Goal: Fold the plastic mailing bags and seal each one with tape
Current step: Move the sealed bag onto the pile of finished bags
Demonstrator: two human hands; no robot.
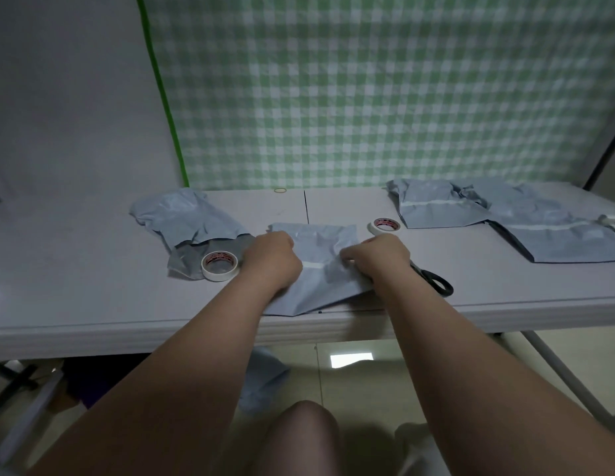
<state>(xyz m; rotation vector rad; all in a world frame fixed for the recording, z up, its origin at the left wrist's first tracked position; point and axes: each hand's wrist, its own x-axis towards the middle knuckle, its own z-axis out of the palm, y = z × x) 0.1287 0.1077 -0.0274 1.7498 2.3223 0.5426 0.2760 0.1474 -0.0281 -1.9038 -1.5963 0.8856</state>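
- Your left hand (271, 259) lies curled on the mailing bag (319, 242) at the tabletop's (93, 286) near edge, covering one end of a white tape strip (314, 266); I cannot tell whether it grips anything.
- Your right hand (378, 259) pinches the bag's crumpled right side.
- A tape roll (219, 266) sits just left of your left hand, and scissors (433, 280) lie just right of your right wrist.

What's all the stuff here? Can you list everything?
middle bag: one, grey-blue, table front
crumpled bag: one, grey-blue, left
taped bags: at least two, grey-blue, right
left tape roll: one, white, left of middle bag
right tape roll: one, white, behind-right of middle bag
scissors: one, black, right of middle bag
small ring: one, yellowish, far table edge
table: one, white, across the view
checked cloth: one, green-white, behind table
left hand, right hand: two, on the middle bag
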